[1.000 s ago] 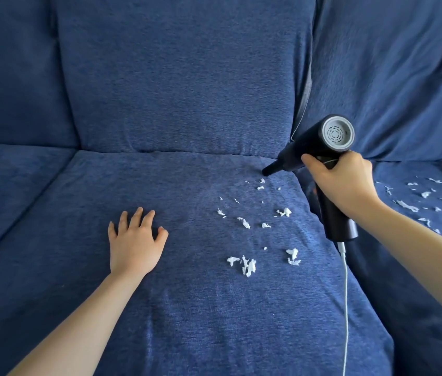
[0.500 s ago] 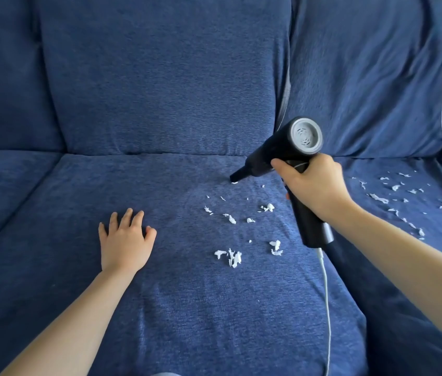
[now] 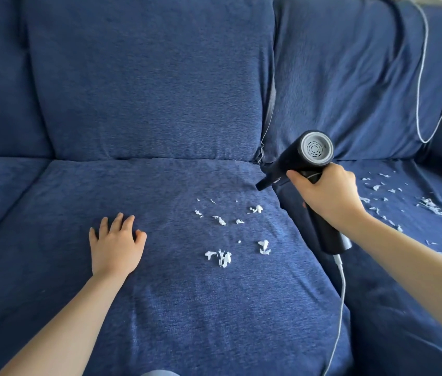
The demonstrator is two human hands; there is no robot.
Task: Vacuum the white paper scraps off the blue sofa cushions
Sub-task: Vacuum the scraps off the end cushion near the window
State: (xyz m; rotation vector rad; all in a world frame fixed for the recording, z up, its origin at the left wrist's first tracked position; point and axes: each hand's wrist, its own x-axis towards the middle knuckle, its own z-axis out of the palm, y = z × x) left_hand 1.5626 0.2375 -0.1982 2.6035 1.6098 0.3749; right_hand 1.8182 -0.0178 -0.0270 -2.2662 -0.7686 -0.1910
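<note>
Head view: scraps (image 3: pixel 224 257) between flat left hand (image 3: pixel 115 246) and vacuum-gripping (image 3: pixel 305 158) right hand (image 3: pixel 325 194).

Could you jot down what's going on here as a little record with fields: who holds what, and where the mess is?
right hand: grips the black handheld vacuum
nozzle: points at the back of the middle seat cushion
left hand: rests flat on that cushion
paper scraps: lying between the hands
more scraps: on the right seat cushion
white cord: runs down from the vacuum's handle
</note>
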